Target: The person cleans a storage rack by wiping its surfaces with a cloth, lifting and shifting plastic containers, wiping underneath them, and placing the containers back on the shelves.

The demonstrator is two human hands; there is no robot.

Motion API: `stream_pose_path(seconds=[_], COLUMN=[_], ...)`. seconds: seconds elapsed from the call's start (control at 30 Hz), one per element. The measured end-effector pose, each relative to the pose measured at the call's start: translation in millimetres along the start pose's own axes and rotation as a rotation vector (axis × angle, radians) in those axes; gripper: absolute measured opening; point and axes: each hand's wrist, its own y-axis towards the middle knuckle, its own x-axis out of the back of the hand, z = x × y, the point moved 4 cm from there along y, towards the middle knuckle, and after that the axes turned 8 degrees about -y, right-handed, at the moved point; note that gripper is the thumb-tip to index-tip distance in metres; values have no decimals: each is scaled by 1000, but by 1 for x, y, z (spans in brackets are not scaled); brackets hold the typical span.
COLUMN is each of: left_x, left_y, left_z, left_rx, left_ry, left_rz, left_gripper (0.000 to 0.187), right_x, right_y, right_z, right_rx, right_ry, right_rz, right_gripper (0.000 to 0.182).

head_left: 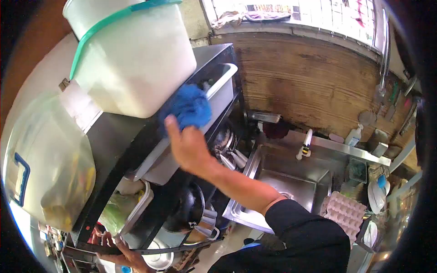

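Observation:
My right hand point(189, 148) is closed round a crumpled blue cloth point(189, 107). It holds the cloth against the front edge of the black shelf rack point(109, 136), just in front of a white plastic bin point(223, 93). At the lower left, my left hand point(123, 255) has its fingers hooked over the rack's black bar, near a tray point(143, 204) with a green bagged item point(119, 211). The palm of that hand is partly hidden.
On the rack's top stand a large white container point(136, 63) and a clear bin with a blue handle point(50, 159). Pots point(186, 209) sit on a lower shelf. To the right are a steel sink point(291, 182), egg trays point(343, 214) and a soap bottle point(354, 135).

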Motion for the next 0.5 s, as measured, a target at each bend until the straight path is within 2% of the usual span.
stream_pose_path(seconds=[0.03, 0.07, 0.13, 0.17, 0.2, 0.23, 0.27, 0.33, 0.4, 0.43, 0.47, 0.5], left_x=[0, 1, -4, -5, -5, -2, -2, -7, -6, -4, -2, 1], left_y=[1, 0, 0, -2, 0, -3, -4, -1, 0, -1, -2, -3], left_z=[1, 2, -3, -3, 2, 1, -1, -1, -2, -2, 0, 5], left_rx=[7, 9, -12, -20, 46, 45, 39, 19, 13, 12, -28, -70], left_ry=[16, 26, -50, -87, -104, -77, -56, -58, -50, -44, 0, 47], left_rz=[-13, -21, -9, -13, -46, -40, -32, -24, -30, -30, -49, -63], left_gripper=[65, 64, 63, 63, 62, 62, 61, 60, 63, 65, 67, 69], right_x=[-6, 0, 7, 14, 11, 9, 3, -22, -46, -41, -63, -57], right_y=[-17, -15, 1, 18, 19, 20, 10, -21, -74, -80, -101, -108], right_z=[7, 15, 9, -5, -10, -15, -13, -12, 23, 56, 66, 84], right_rx=[75, 315, 389, 235, 183, 133, 185, 126, 644, 754, 807, 810], right_ry=[-63, -181, -283, -264, -275, -289, -331, -423, -196, -47, 41, 104], right_rz=[-4, -206, -304, -197, -137, -77, -75, 268, -32, -23, 75, 122], right_gripper=[40, 38, 33, 30, 28, 25, 23, 18, 38, 43, 45, 46])
